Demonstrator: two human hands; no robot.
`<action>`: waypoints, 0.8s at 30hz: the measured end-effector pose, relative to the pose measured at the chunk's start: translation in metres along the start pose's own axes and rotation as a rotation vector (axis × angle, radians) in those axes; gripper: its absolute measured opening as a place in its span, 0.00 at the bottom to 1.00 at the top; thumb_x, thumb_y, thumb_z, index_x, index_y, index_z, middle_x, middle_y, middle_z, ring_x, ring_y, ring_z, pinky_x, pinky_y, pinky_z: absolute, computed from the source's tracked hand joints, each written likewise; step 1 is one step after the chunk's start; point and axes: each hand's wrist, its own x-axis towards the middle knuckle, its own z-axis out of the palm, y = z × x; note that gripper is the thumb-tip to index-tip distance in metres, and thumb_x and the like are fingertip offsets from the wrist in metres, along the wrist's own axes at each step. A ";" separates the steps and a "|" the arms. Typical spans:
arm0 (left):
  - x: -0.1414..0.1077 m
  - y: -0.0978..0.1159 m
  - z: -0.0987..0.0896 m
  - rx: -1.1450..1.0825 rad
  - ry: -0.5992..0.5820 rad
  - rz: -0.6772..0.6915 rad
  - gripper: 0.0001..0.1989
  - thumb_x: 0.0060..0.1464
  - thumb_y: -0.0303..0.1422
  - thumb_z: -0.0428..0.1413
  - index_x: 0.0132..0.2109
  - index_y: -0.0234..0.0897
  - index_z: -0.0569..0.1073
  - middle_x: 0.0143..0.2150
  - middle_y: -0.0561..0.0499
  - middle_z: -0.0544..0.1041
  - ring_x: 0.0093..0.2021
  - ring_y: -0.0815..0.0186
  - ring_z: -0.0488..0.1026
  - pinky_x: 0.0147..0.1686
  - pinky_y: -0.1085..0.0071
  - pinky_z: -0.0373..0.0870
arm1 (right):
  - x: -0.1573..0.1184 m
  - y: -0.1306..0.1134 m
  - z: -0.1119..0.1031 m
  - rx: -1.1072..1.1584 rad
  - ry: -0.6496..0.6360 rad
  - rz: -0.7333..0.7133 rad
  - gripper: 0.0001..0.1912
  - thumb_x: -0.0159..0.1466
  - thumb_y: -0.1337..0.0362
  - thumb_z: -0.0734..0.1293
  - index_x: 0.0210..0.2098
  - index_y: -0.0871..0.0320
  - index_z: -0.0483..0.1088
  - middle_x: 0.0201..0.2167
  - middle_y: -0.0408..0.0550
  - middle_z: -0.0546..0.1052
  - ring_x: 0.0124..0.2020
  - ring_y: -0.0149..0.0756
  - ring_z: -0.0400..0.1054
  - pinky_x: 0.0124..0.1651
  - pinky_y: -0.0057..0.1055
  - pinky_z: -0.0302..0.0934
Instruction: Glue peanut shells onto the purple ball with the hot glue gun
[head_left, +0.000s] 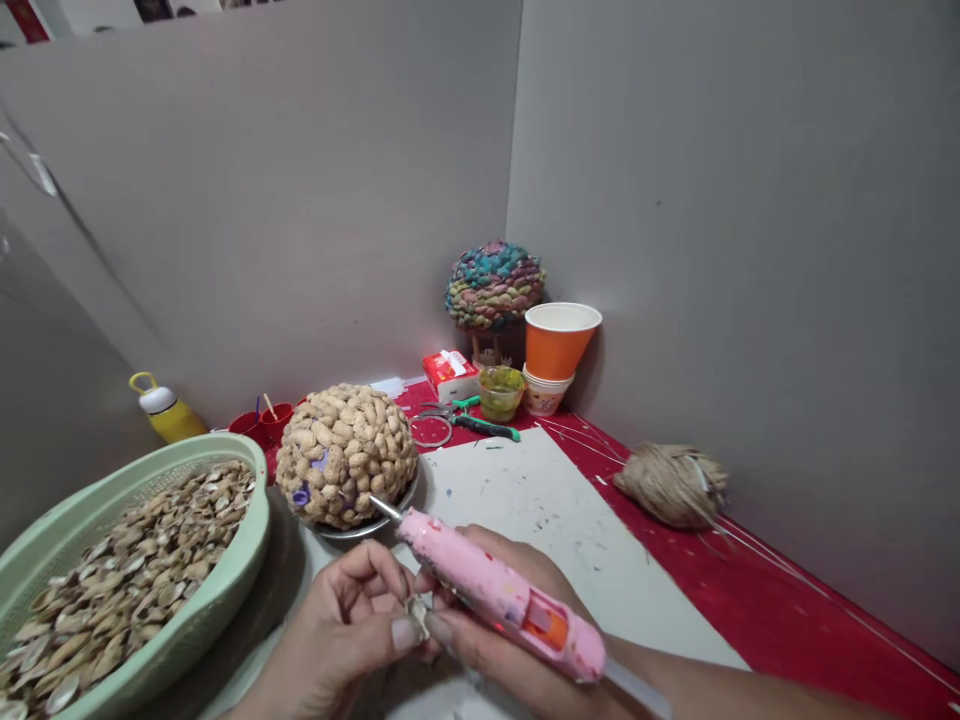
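My left hand (349, 625) is closed, thumb and fingers pinching a small pale shell piece (418, 615) at the lower middle. Against it, my right hand (487, 625) touches the same piece with its thumb and fingertips and also holds a pink glue gun (499, 585). The gun's metal nozzle points up and left, in front of a ball covered in peanut shells (345, 450). That ball rests in a metal bowl (367, 530), and purple patches show between its shells.
A green basket (259, 500) of shells stands at the left, a yellow bottle (176, 415) behind it. Further back are pliers (487, 428), a glass bowl (501, 395), an orange cup (559, 345) and a colourful ball (495, 285). Twine (671, 485) lies right.
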 end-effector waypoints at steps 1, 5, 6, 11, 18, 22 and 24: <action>-0.001 0.001 0.001 0.004 -0.002 -0.003 0.13 0.41 0.29 0.69 0.29 0.33 0.71 0.28 0.52 0.75 0.29 0.71 0.72 0.33 0.74 0.68 | -0.001 0.002 0.000 -0.014 -0.004 -0.011 0.07 0.58 0.67 0.68 0.36 0.58 0.66 0.32 0.45 0.74 0.30 0.33 0.70 0.32 0.28 0.65; -0.004 0.002 0.002 0.004 -0.007 -0.045 0.14 0.39 0.30 0.70 0.31 0.33 0.73 0.28 0.51 0.77 0.29 0.70 0.73 0.34 0.74 0.67 | -0.002 0.005 0.001 -0.021 0.021 0.013 0.06 0.59 0.65 0.68 0.33 0.58 0.66 0.29 0.43 0.73 0.27 0.30 0.68 0.29 0.26 0.64; -0.004 0.003 0.002 0.002 -0.005 -0.056 0.14 0.40 0.30 0.70 0.31 0.33 0.73 0.28 0.51 0.77 0.29 0.69 0.73 0.34 0.74 0.67 | -0.001 0.005 0.001 -0.022 0.028 0.023 0.06 0.59 0.65 0.68 0.32 0.58 0.65 0.27 0.42 0.72 0.26 0.29 0.67 0.28 0.26 0.63; -0.004 0.002 0.001 -0.008 -0.015 -0.062 0.12 0.41 0.30 0.69 0.31 0.34 0.74 0.27 0.50 0.79 0.29 0.70 0.73 0.34 0.74 0.66 | 0.001 0.001 0.001 -0.037 0.021 0.021 0.06 0.60 0.65 0.66 0.32 0.57 0.63 0.27 0.41 0.70 0.25 0.28 0.65 0.27 0.25 0.62; -0.002 0.000 0.002 0.019 -0.007 -0.005 0.12 0.42 0.29 0.69 0.30 0.33 0.73 0.27 0.52 0.77 0.28 0.71 0.71 0.33 0.76 0.65 | -0.001 0.001 -0.001 -0.123 0.033 -0.022 0.04 0.59 0.65 0.66 0.33 0.57 0.65 0.28 0.42 0.71 0.26 0.30 0.66 0.29 0.26 0.62; -0.002 -0.001 0.001 0.045 0.005 0.010 0.11 0.42 0.30 0.69 0.29 0.33 0.73 0.27 0.51 0.77 0.28 0.72 0.71 0.33 0.75 0.65 | -0.002 0.008 0.000 -0.167 0.023 -0.021 0.04 0.60 0.65 0.66 0.34 0.58 0.66 0.28 0.43 0.72 0.27 0.31 0.66 0.29 0.26 0.61; -0.002 -0.002 -0.001 0.044 0.013 0.009 0.12 0.41 0.30 0.69 0.30 0.33 0.73 0.27 0.51 0.77 0.28 0.71 0.71 0.33 0.74 0.65 | -0.001 0.010 0.001 -0.166 0.025 -0.023 0.04 0.60 0.65 0.67 0.34 0.58 0.67 0.29 0.43 0.72 0.27 0.31 0.66 0.29 0.26 0.61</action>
